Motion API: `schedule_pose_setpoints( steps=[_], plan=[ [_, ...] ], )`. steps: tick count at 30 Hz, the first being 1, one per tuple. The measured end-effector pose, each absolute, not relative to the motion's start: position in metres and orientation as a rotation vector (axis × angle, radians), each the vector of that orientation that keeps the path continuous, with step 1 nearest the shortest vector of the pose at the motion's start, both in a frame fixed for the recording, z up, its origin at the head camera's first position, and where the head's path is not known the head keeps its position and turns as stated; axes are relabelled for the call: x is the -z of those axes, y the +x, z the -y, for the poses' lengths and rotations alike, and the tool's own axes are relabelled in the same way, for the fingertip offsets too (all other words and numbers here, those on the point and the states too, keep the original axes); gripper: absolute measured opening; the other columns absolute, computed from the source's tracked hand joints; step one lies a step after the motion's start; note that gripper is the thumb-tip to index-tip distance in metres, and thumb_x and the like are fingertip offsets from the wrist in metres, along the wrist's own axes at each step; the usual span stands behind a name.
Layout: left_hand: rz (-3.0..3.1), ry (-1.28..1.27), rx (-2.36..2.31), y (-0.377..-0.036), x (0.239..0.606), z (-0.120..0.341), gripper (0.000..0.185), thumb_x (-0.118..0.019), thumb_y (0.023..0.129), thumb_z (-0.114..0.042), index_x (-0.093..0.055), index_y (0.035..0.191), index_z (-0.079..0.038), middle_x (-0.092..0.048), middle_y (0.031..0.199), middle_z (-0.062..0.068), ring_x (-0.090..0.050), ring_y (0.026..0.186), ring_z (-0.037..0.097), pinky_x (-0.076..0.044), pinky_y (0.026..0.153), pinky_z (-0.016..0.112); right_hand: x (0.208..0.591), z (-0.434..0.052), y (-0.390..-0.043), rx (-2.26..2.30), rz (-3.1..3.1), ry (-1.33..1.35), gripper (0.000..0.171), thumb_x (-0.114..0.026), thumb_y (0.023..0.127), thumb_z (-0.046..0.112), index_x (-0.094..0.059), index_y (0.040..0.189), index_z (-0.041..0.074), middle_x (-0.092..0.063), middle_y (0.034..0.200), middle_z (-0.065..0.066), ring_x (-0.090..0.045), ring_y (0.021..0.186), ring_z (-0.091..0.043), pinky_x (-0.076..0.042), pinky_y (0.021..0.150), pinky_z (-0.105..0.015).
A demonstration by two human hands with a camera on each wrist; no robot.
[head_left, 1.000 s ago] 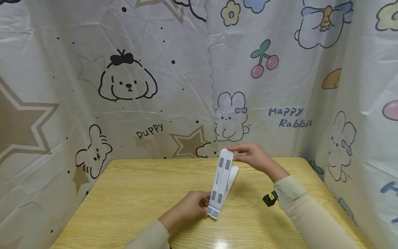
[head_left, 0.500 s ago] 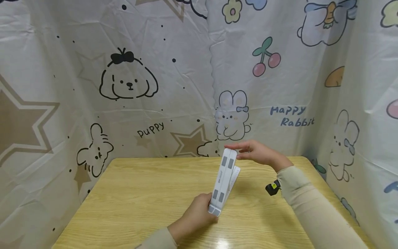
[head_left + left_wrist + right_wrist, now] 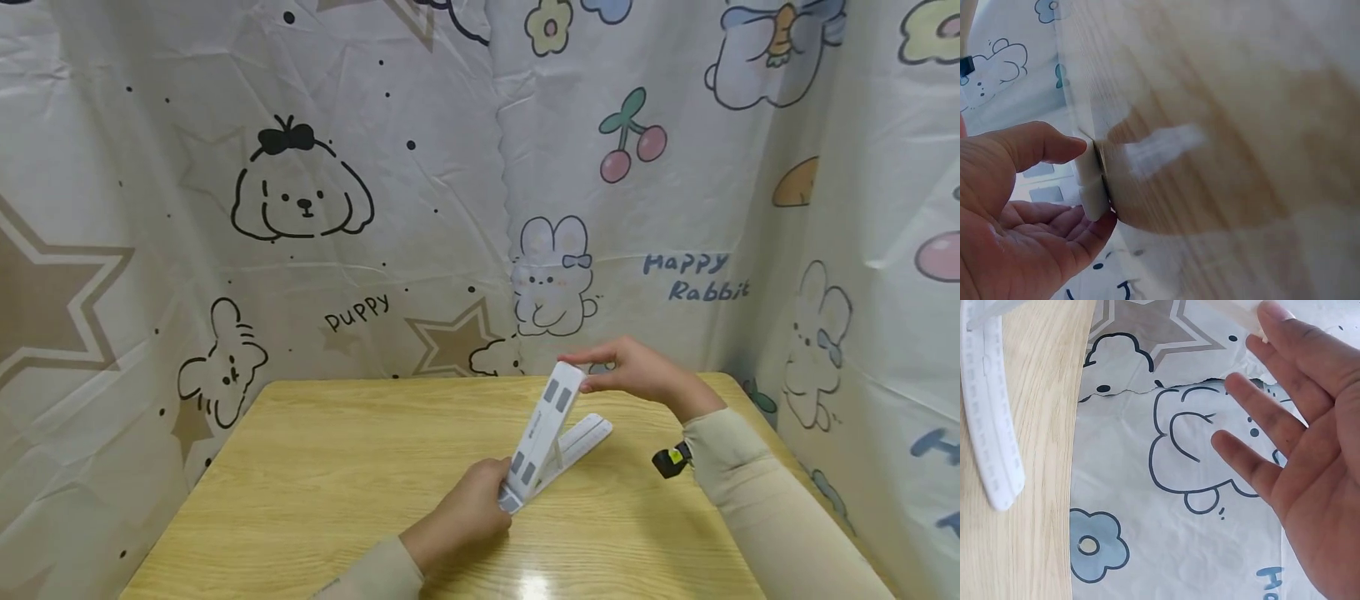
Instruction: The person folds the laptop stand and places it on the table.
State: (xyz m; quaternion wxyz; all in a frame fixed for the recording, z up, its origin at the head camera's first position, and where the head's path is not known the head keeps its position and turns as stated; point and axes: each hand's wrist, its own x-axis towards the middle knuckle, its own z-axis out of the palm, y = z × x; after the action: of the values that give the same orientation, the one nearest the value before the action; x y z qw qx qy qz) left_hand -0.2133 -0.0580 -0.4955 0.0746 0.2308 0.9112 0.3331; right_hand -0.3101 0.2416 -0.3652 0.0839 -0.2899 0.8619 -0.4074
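A white folding laptop stand point(image 3: 542, 429) with grey rubber pads is tilted over the table, its two long arms spread apart in a V. My left hand point(image 3: 468, 508) grips the joined lower end, thumb on one side and fingers on the other, as the left wrist view shows around the stand's white end point(image 3: 1091, 181). At the raised end of the padded arm, my right hand point(image 3: 641, 373) pinches the tip between thumb and index finger; its other fingers extend loosely. The slotted lower arm point(image 3: 988, 419) lies close over the table in the right wrist view.
A light wood-grain table point(image 3: 337, 467) spans the work area. Behind and beside it hangs a pale curtain point(image 3: 442, 217) printed with cartoon animals. A small black camera point(image 3: 670, 460) sits at the right wrist.
The stand's raised arm has tilted further right and the gap between its two arms has widened. My right hand moved slightly right with the tip; my left hand closed more firmly around the lower end.
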Motion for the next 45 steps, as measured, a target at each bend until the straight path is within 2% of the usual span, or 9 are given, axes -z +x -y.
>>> schedule_pose_setpoints(
  steps=[5,8,11,13,20,25,29,36,45],
  plan=[
    [-2.745,0.699,-0.917,-0.220,0.495,0.059,0.085,-0.076,0.064,0.012,-0.054,0.145,0.000,-0.067,0.121,0.009,-0.061,0.100,0.013,-0.057,0.083,0.026,0.368,-0.246,-0.297,1.187,-2.707,-0.808,0.051,-0.086,0.082,0.033,-0.072,0.130,0.027,-0.068,0.135,-0.005,-0.063,0.126,-0.032,-0.053,0.104,-0.052],
    [-2.752,0.717,-0.858,-0.226,0.495,0.061,0.084,-0.074,0.066,0.014,-0.053,0.146,0.001,-0.067,0.127,0.011,-0.062,0.106,0.015,-0.058,0.088,0.029,0.370,-0.246,-0.288,1.186,-2.766,-0.723,0.051,-0.088,0.079,0.035,-0.073,0.128,0.028,-0.070,0.132,-0.003,-0.066,0.119,-0.029,-0.057,0.094,-0.045],
    [-2.749,0.735,-0.802,-0.233,0.495,0.064,0.083,-0.074,0.069,0.014,-0.052,0.147,0.001,-0.065,0.133,0.012,-0.062,0.115,0.017,-0.057,0.094,0.032,0.371,-0.244,-0.279,1.191,-2.815,-0.665,0.051,-0.088,0.080,0.033,-0.073,0.128,0.027,-0.071,0.130,-0.005,-0.066,0.111,-0.024,-0.054,0.082,-0.036],
    [-2.734,0.732,-0.795,-0.239,0.495,0.066,0.083,-0.073,0.070,0.016,-0.051,0.148,0.000,-0.064,0.137,0.012,-0.062,0.120,0.019,-0.056,0.099,0.034,0.373,-0.243,-0.273,1.179,-2.860,-0.653,0.050,-0.087,0.082,0.031,-0.073,0.129,0.026,-0.071,0.130,-0.005,-0.065,0.110,-0.023,-0.051,0.081,-0.035],
    [-2.719,0.767,-0.821,-0.259,0.500,0.078,0.077,-0.070,0.075,0.018,-0.053,0.147,-0.002,-0.062,0.140,0.011,-0.060,0.128,0.024,-0.052,0.106,0.039,0.382,-0.234,-0.267,1.234,-2.912,-0.642,0.049,-0.083,0.086,0.031,-0.070,0.134,0.026,-0.067,0.136,-0.005,-0.061,0.126,-0.035,-0.053,0.101,-0.056],
    [-2.676,0.776,-0.836,-0.263,0.500,0.080,0.075,-0.072,0.079,0.012,-0.051,0.149,-0.006,-0.061,0.141,0.010,-0.058,0.129,0.024,-0.051,0.108,0.040,0.393,-0.242,-0.274,1.320,-2.839,-0.703,0.053,-0.080,0.089,0.033,-0.065,0.139,0.023,-0.063,0.142,-0.002,-0.059,0.127,-0.034,-0.050,0.106,-0.056],
    [-2.660,0.757,-0.920,-0.263,0.491,0.077,0.074,-0.076,0.086,-0.001,-0.047,0.153,-0.008,-0.058,0.144,0.010,-0.056,0.133,0.028,-0.050,0.109,0.044,0.407,-0.258,-0.282,1.357,-2.781,-0.779,0.056,-0.079,0.091,0.030,-0.061,0.142,0.018,-0.061,0.145,-0.004,-0.055,0.133,-0.033,-0.045,0.111,-0.057],
    [-2.726,0.777,-1.189,-0.260,0.453,0.054,0.072,-0.077,0.093,-0.032,-0.044,0.155,-0.013,-0.053,0.150,0.007,-0.053,0.135,0.029,-0.048,0.110,0.049,0.451,-0.291,-0.291,1.208,-2.786,-0.713,0.064,-0.080,0.089,0.038,-0.058,0.145,0.017,-0.053,0.153,-0.011,-0.042,0.142,-0.046,-0.035,0.113,-0.070],
    [-2.772,0.753,-1.307,-0.262,0.417,0.014,0.076,-0.079,0.090,-0.041,-0.046,0.154,-0.018,-0.055,0.149,0.003,-0.054,0.135,0.026,-0.050,0.108,0.047,0.493,-0.307,-0.293,1.159,-2.631,-0.680,0.065,-0.082,0.087,0.026,-0.057,0.145,0.009,-0.047,0.155,-0.018,-0.033,0.146,-0.050,-0.024,0.114,-0.076]
  ],
)
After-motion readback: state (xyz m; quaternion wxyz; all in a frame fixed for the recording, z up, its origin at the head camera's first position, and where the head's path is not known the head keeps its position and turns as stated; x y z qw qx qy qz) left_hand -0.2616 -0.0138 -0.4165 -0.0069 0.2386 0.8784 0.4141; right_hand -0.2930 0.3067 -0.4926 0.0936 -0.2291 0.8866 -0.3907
